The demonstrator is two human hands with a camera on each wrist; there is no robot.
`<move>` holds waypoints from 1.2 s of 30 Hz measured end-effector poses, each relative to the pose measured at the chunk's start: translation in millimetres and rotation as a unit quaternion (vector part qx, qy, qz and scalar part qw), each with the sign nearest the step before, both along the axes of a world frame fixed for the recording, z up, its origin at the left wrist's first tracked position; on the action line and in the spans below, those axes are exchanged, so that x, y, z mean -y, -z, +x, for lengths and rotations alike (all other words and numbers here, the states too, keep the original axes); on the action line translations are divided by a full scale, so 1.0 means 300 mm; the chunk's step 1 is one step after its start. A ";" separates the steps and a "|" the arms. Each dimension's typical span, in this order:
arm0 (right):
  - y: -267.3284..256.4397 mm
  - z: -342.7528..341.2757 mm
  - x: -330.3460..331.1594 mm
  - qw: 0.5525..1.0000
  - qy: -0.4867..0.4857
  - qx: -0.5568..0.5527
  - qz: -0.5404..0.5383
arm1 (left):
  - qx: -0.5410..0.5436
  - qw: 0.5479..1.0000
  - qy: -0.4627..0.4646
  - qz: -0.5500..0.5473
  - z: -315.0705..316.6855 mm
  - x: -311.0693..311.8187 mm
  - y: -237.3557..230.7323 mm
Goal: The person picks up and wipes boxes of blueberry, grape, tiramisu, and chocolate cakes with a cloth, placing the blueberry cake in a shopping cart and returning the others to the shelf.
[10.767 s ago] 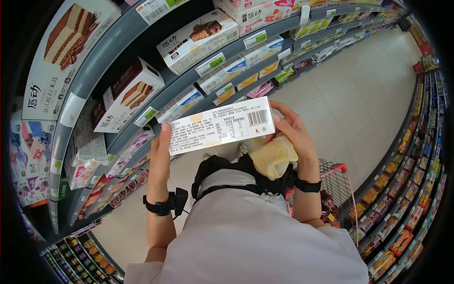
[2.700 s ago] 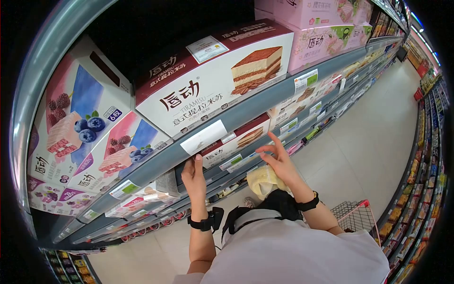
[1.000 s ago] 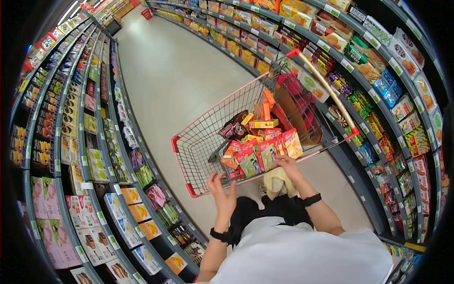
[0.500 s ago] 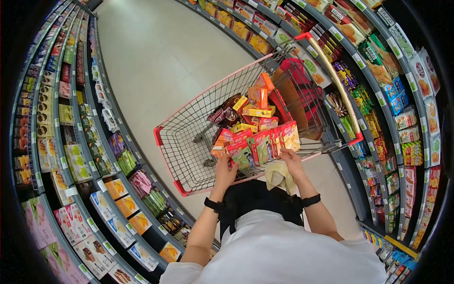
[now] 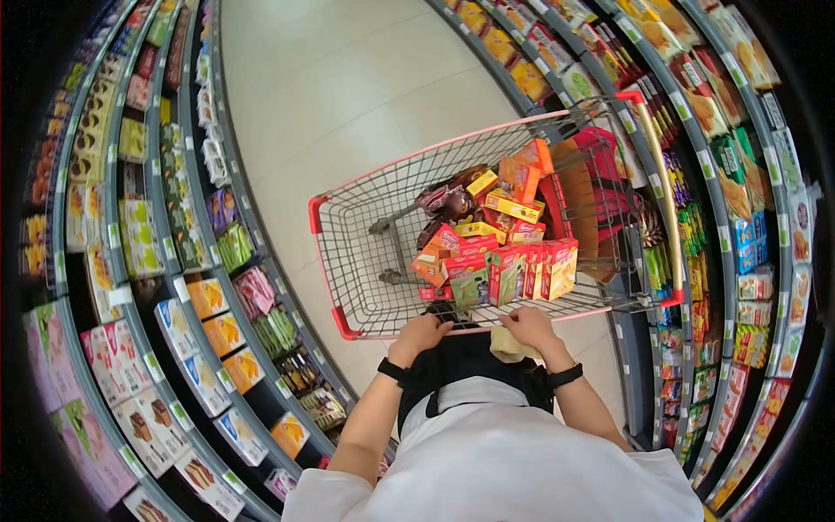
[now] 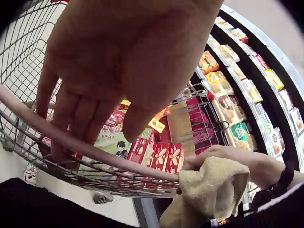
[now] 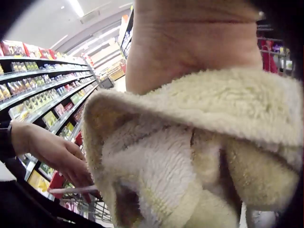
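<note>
A wire shopping cart (image 5: 383,204) with a pale pink rim and red corners stands before me. My left hand (image 5: 419,337) is on its near rim, fingers curled over the edge. My right hand (image 5: 532,331) is at the same rim, farther right, holding a pale yellow towel (image 7: 228,99) that hangs below it. Several red, orange and green snack boxes (image 5: 507,274) lie piled in the cart, closest to the hands. Behind them are yellow boxes (image 5: 513,206) and dark brown packets (image 5: 457,204). In the right wrist view the towel hides most of the right hand's fingers.
The cart's gold handle bar (image 5: 658,191) is at the right, beside a magenta seat panel (image 5: 598,165). Shelves of boxed cakes (image 5: 165,435) line the left, and shelves of biscuits and snacks (image 5: 731,200) the right. Pale tiled floor (image 5: 322,70) runs between them.
Earlier both hands held a white cake box, later reached to a tiramisu box on the shelf. The view then turned to the cart, and both hands came to its near rim.
</note>
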State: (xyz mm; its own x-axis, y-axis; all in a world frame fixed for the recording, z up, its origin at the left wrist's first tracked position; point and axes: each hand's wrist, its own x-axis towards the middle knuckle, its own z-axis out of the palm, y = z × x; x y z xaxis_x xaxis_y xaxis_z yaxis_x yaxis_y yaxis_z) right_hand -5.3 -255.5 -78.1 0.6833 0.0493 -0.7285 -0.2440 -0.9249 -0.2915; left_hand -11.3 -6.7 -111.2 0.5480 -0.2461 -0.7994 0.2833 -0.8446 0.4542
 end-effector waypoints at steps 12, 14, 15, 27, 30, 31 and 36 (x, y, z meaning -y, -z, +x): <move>0.004 -0.011 -0.047 0.968 -0.025 0.066 0.240 | 0.288 0.908 -0.288 -0.101 -0.291 -0.017 -0.071; -0.034 0.006 -0.128 0.949 -0.033 0.012 0.313 | 0.324 0.880 -0.343 -0.057 -0.389 -0.034 -0.109; 0.042 0.009 -0.157 0.939 -0.052 -0.026 0.339 | 0.275 0.882 -0.379 -0.049 -0.433 -0.049 -0.169; -0.161 -0.254 -0.761 0.850 -0.255 -0.243 0.392 | 0.367 0.615 -0.679 0.159 -1.173 -0.223 -0.282; -0.218 -0.412 -0.939 0.822 -0.278 -0.263 0.422 | 0.431 0.468 -0.727 0.257 -1.420 -0.356 -0.319; -0.252 -0.472 -0.998 0.816 -0.291 -0.272 0.420 | 0.474 0.386 -0.745 0.269 -1.504 -0.404 -0.341; -0.284 -0.830 -1.273 0.777 -0.350 -0.268 0.450 | 0.538 -0.086 -0.834 0.087 -1.862 -0.688 -0.582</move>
State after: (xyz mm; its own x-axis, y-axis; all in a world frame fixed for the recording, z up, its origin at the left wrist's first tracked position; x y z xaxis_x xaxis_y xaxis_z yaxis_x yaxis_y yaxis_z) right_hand -254.2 126.5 6.9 -0.1291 0.9263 -0.3540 -0.0824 -0.3658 -0.9270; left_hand -570.0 199.6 63.5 -0.7343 0.6750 -0.0717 -0.2095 -0.1249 0.9698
